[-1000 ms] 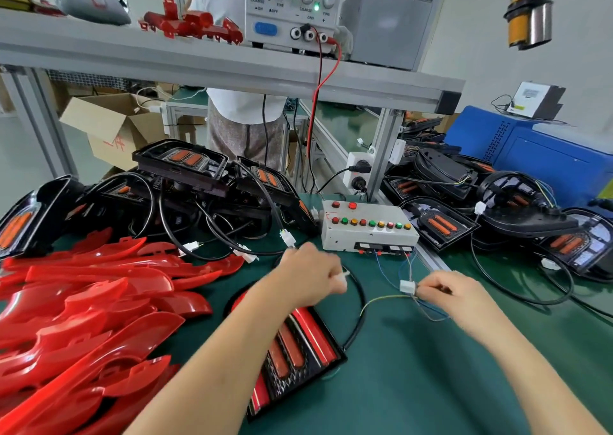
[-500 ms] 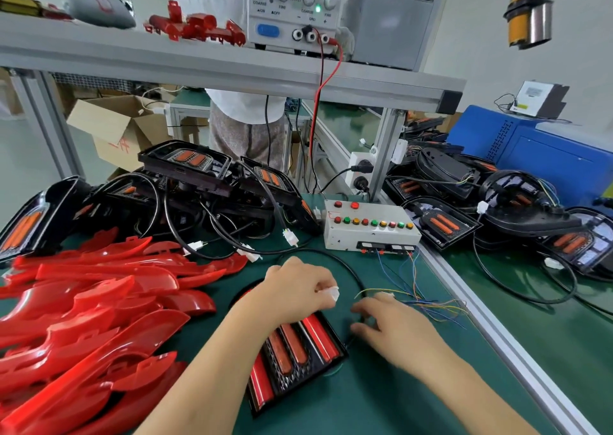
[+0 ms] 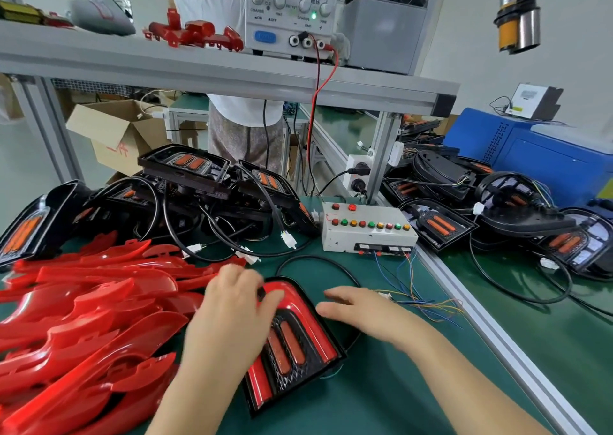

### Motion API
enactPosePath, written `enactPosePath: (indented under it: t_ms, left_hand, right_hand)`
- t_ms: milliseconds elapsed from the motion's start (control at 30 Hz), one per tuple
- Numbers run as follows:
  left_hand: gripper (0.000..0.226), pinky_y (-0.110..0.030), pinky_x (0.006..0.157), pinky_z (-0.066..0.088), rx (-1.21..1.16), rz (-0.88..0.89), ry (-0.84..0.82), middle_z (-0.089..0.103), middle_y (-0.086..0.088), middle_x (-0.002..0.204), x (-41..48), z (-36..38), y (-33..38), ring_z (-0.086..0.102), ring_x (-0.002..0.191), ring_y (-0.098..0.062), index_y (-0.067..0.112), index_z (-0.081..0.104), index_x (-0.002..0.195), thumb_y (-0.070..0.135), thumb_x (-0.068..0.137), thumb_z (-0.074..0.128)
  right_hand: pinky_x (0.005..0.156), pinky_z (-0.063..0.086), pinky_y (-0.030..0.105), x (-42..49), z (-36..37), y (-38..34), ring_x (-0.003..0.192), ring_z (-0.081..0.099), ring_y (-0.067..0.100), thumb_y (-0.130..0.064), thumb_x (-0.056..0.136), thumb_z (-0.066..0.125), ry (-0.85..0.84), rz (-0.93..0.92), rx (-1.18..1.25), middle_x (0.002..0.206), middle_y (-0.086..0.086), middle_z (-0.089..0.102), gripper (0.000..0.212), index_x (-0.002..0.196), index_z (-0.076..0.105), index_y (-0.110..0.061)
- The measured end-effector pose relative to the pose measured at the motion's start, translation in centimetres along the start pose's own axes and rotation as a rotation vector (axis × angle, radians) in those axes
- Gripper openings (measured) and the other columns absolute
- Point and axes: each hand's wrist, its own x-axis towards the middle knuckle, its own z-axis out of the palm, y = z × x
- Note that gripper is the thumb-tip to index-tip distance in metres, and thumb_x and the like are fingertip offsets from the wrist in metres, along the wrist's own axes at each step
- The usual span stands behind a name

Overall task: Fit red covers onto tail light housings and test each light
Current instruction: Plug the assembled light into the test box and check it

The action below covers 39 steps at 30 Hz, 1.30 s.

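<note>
In the head view, a black plastic tail light housing with a glossy red cover fitted round its edge (image 3: pixel 298 345) was seen lying flat on the green bench mat (image 3: pixel 331 414), under and between the two hands. The left hand (image 3: pixel 232 308) was laid on its upper left corner, the fingers (image 3: pixel 265 300) spread and fairly straight on the red rim, though blurred; nothing was gripped. The right hand (image 3: pixel 361 308) was held flat, its fingers (image 3: pixel 331 309) together and straight, their tips at or just beside the lamp's right edge; contact could not be made out. The lamp was judged light, stiff and slippery on its glossy face, with a cover that could be cracked if forced. It would best be taken by the black outer edges.
</note>
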Motion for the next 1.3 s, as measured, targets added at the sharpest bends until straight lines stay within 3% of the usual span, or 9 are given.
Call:
enactPosePath:
  t_ms: [100,233,333,533,800,900,1000,1167,1300]
  left_hand:
    - [0.089,-0.024,0.070,0.044,0.136,-0.245,-0.118,0.037,0.007,0.135,-2.5,-0.9,-1.4,0.055,0.112,-0.014,0.022,0.027,0.143,0.080,0.076,0.022]
    - [0.106,-0.027,0.087,0.049,0.162,-0.301,-0.312,0.055,-0.001,0.130,-3.7,-0.7,-1.9,0.059,0.112,-0.015,0.017,0.009,0.151,0.087,0.072,0.020]
    - [0.103,-0.025,0.082,0.049,0.096,-0.296,-0.346,0.062,0.003,0.109,-4.0,0.5,-1.7,0.062,0.099,-0.013,0.013,0.011,0.151,0.083,0.077,0.031]
    - [0.104,-0.027,0.088,0.040,-0.170,-0.394,-0.336,0.041,-0.003,0.145,-3.1,1.8,-1.1,0.050,0.123,-0.022,0.016,0.004,0.153,0.070,0.079,0.054]
    - [0.092,-0.038,0.107,0.040,-0.417,-0.421,-0.371,0.049,-0.002,0.142,-2.8,2.4,-1.2,0.048,0.128,-0.021,0.018,0.036,0.145,0.064,0.072,0.066]
    - [0.086,-0.042,0.106,0.042,-0.493,-0.421,-0.394,0.054,-0.001,0.136,-2.8,2.0,-1.6,0.052,0.124,-0.020,0.020,0.045,0.140,0.063,0.069,0.069]
    - [0.082,-0.042,0.105,0.042,-0.534,-0.414,-0.397,0.055,0.000,0.135,-2.8,1.7,-1.8,0.052,0.123,-0.020,0.021,0.047,0.139,0.061,0.070,0.069]
    - [0.041,-0.042,0.104,0.043,-0.649,-0.396,-0.372,0.059,0.002,0.125,-2.5,1.6,-1.7,0.058,0.113,-0.016,0.034,0.060,0.120,0.053,0.083,0.061]
    - [0.011,-0.034,0.096,0.044,-0.810,-0.472,-0.290,0.060,0.010,0.116,-2.8,1.8,-1.4,0.057,0.106,-0.008,0.041,0.059,0.100,0.045,0.091,0.057]
  right_hand:
    - [0.108,0.033,0.031,-0.7,0.4,0.6,0.134,0.041,0.013,-0.069,0.084,0.052,0.152,0.058,-0.152,0.149,-0.004,0.041,0.078,0.147,0.039,-0.024]
    - [0.096,0.043,0.034,-2.0,0.8,2.1,0.123,0.050,0.021,-0.064,0.084,0.056,0.287,0.230,-0.346,0.135,0.001,0.049,0.064,0.130,0.048,-0.021]
    - [0.085,0.044,0.033,-2.0,0.8,2.1,0.113,0.057,0.026,-0.053,0.085,0.063,0.305,0.285,-0.386,0.124,0.004,0.054,0.052,0.119,0.050,-0.016]
    - [0.057,0.037,0.031,-0.8,1.0,0.1,0.082,0.054,0.023,-0.036,0.081,0.069,0.291,0.275,-0.292,0.091,0.001,0.054,0.039,0.102,0.044,-0.014]
    - [0.063,0.036,0.029,-0.4,1.5,-0.4,0.082,0.046,0.025,0.005,0.086,0.045,0.292,0.252,-0.464,0.097,0.011,0.057,0.022,0.095,0.033,-0.011]
    - [0.050,0.032,0.027,-0.2,1.4,0.0,0.075,0.049,0.021,0.001,0.087,0.044,0.264,0.274,-0.379,0.077,0.002,0.046,0.016,0.099,0.039,-0.009]
    - [0.060,0.043,0.031,-0.4,1.2,0.6,0.078,0.054,0.022,-0.009,0.087,0.049,0.211,0.284,-0.279,0.085,0.003,0.051,0.028,0.116,0.047,-0.010]
    - [0.072,0.060,0.034,-1.7,1.1,0.4,0.064,0.064,0.015,-0.003,0.085,0.050,0.102,0.210,0.341,0.077,0.003,0.063,0.026,0.108,0.060,-0.011]
    - [0.064,0.058,0.030,-3.7,2.2,-0.2,0.070,0.069,0.015,-0.028,0.097,0.056,0.079,0.153,0.748,0.086,0.004,0.070,0.016,0.107,0.061,-0.016]
